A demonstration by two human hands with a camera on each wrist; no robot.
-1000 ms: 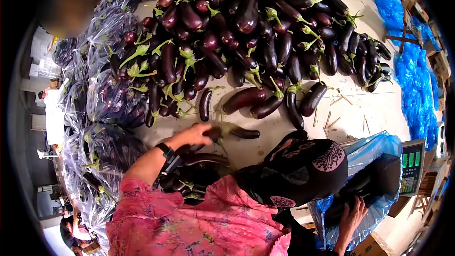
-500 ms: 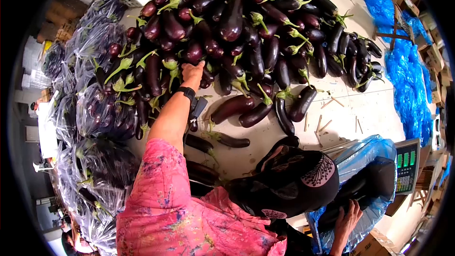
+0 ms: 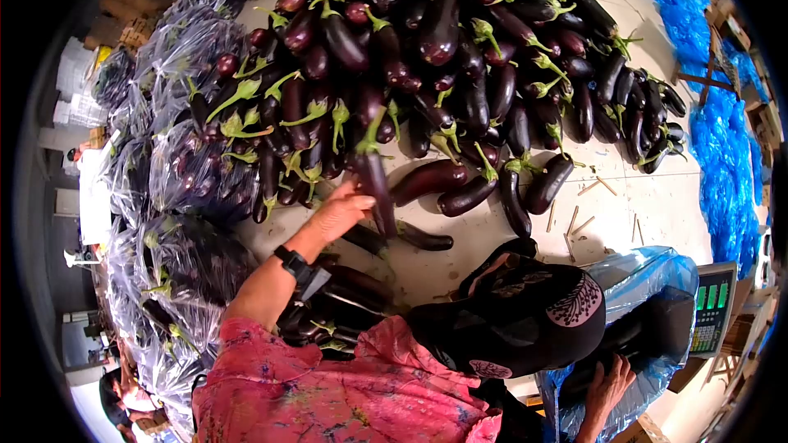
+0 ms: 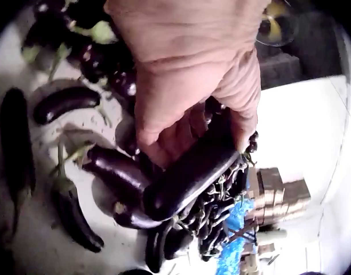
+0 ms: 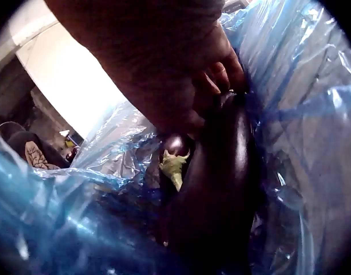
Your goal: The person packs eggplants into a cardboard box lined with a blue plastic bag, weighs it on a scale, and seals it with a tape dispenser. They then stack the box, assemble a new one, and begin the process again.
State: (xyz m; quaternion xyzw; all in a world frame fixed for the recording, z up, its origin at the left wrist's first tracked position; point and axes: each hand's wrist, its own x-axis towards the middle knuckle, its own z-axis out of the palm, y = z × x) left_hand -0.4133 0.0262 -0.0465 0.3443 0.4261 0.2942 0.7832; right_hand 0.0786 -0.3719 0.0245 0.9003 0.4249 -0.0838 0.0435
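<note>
My left hand point(image 3: 341, 212) grips a dark purple eggplant point(image 3: 373, 180) over the near edge of a large eggplant pile point(image 3: 472, 107). Its green stem points away from me in the head view. Seen from the left wrist, thumb and fingers wrap the held eggplant point(image 4: 189, 177), whose rounded end sticks out past the hand. On the other side, my right hand point(image 3: 609, 385) rests inside a clear blue plastic bag point(image 3: 657, 267). There, the right wrist view has my fingers point(image 5: 235, 71) touching the end of a big glossy eggplant point(image 5: 227, 166), beside a smaller one with a green cap point(image 5: 175, 166).
Filled clear bags of eggplants point(image 3: 164, 189) line the left side. A digital scale point(image 3: 711, 308) stands beside the blue bag. Loose eggplants point(image 3: 423, 236) and cut stem pieces point(image 3: 574, 217) lie on the pale surface, with blue plastic sheeting point(image 3: 722, 164) along the right.
My left hand let go of an eggplant near me, reached out to the pile, and came back with another eggplant. My right hand stays in the blue bag.
</note>
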